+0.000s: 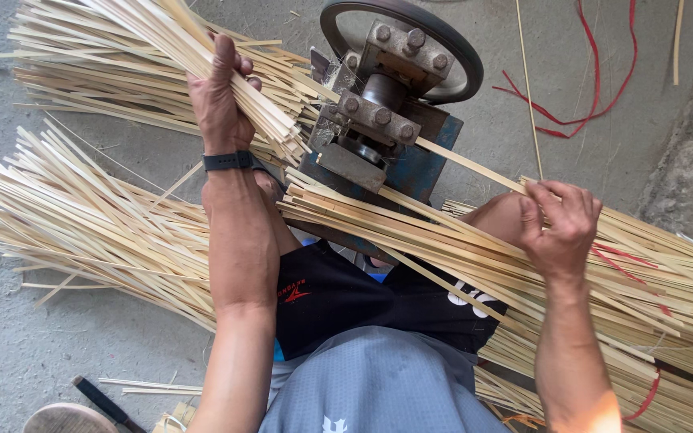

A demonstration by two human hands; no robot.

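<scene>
My left hand [220,95] is closed around a thick bunch of flat pale bamboo strips [162,36] that slants up to the left, its near ends fanned out by the machine. My right hand [561,220] pinches a single bamboo strip [467,164] that runs from between the rollers of a small blue metal machine [382,120] toward me. The machine has bolted grey plates and a dark wheel [443,36] behind it. More strips [411,228] lie across my lap beneath the right hand.
Large heaps of bamboo strips lie on the concrete floor at left [82,216] and right [667,297], the right one tied with red cord. Loose red cord [595,96] lies at the upper right. A dark-handled tool [102,401] rests by the bottom left.
</scene>
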